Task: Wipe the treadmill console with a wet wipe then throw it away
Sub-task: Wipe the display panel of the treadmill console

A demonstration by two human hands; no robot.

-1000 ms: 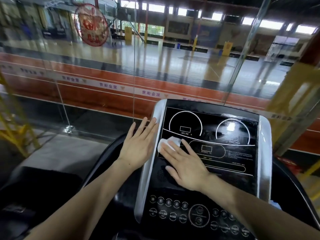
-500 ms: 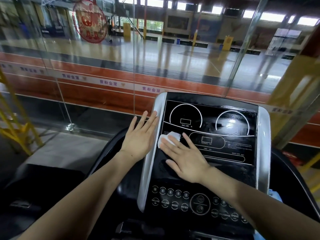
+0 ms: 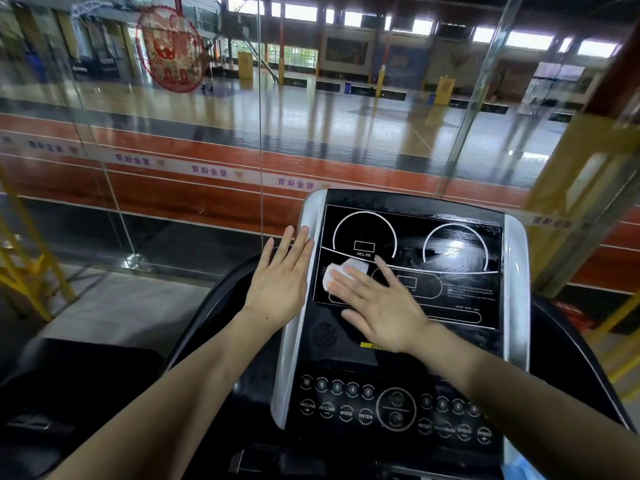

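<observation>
The wet wipe (image 3: 341, 273) lies on the dark screen of the treadmill console (image 3: 412, 271), pressed flat under the fingers of my right hand (image 3: 379, 306). That grip is spread out flat, not closed round the wipe, so only a push holds it. If I slide too fast, I think the wipe could bunch up or slip out from under my fingers and fall off the console's left side. My left hand (image 3: 280, 285) sits just left of the wipe, flat and open too, leaning on the silver side rail (image 3: 294, 327). Below my right grip are the buttons (image 3: 346, 412). If I wipe down there and press hard, I might start the machine.
</observation>
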